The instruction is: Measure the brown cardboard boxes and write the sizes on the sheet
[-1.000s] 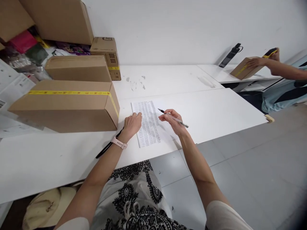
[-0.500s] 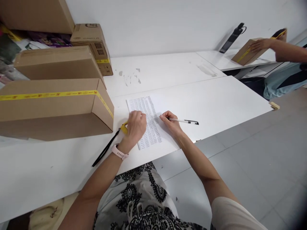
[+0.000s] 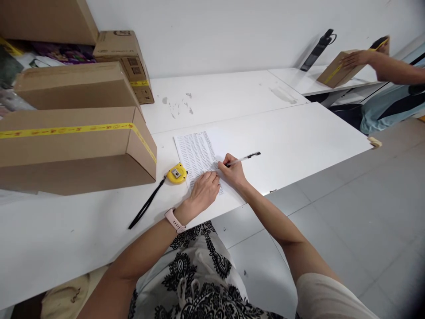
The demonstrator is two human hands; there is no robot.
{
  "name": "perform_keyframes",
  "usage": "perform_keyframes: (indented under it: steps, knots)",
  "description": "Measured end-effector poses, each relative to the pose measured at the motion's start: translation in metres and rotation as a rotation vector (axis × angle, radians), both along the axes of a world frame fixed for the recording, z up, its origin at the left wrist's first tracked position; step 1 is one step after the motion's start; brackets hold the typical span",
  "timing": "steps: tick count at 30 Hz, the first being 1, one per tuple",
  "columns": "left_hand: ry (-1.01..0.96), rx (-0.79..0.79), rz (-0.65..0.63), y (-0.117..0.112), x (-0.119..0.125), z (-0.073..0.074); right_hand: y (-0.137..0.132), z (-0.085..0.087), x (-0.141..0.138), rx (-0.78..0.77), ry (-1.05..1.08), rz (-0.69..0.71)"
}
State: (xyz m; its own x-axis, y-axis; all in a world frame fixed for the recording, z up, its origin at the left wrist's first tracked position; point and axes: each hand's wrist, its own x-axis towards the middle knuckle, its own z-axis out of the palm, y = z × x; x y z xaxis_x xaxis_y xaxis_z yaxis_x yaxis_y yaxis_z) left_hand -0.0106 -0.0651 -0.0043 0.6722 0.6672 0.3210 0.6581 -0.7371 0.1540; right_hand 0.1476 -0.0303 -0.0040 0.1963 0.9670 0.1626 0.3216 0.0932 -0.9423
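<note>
A printed sheet of paper (image 3: 195, 153) covered in columns of small text lies on the white table. My left hand (image 3: 205, 191) rests flat on its lower part, fingers stretched out and holding nothing. My right hand (image 3: 233, 172) grips a pen (image 3: 244, 158) at the sheet's right edge; the pen's back end points up and to the right, and its tip is hidden by my fingers. Just left of the paper sits a yellow tape measure (image 3: 177, 173), its black wrist strap (image 3: 146, 206) trailing toward the table's front edge.
Cardboard boxes (image 3: 73, 146) with yellow tape stand along the left, more stacked behind. At the far right a co-worker's hand (image 3: 355, 59) holds a smaller box (image 3: 337, 73) near a dark bottle (image 3: 317, 51). The table's front edge (image 3: 315, 175) drops to a tiled floor.
My left hand has come down from beside the tape measure onto the lower part of the sheet, uncovering the tape measure. The pen in my right hand now tilts more steeply upward.
</note>
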Motion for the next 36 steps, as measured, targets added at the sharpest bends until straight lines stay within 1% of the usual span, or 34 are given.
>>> perform_keyframes:
  steps: [9, 27, 36]
  knots:
    - [0.001, -0.011, 0.011, 0.0022, -0.0012, -0.0037, 0.0003, 0.0002, 0.0015, -0.01, -0.049, 0.035]
    - [0.002, -0.017, 0.013, 0.0015, -0.0015, -0.0011, 0.0013, -0.0002, 0.0025, -0.011, -0.061, 0.04]
    - [-0.017, -0.035, 0.008, 0.0012, -0.0021, -0.0014, 0.0022, 0.0004, 0.003, -0.006, -0.059, 0.008]
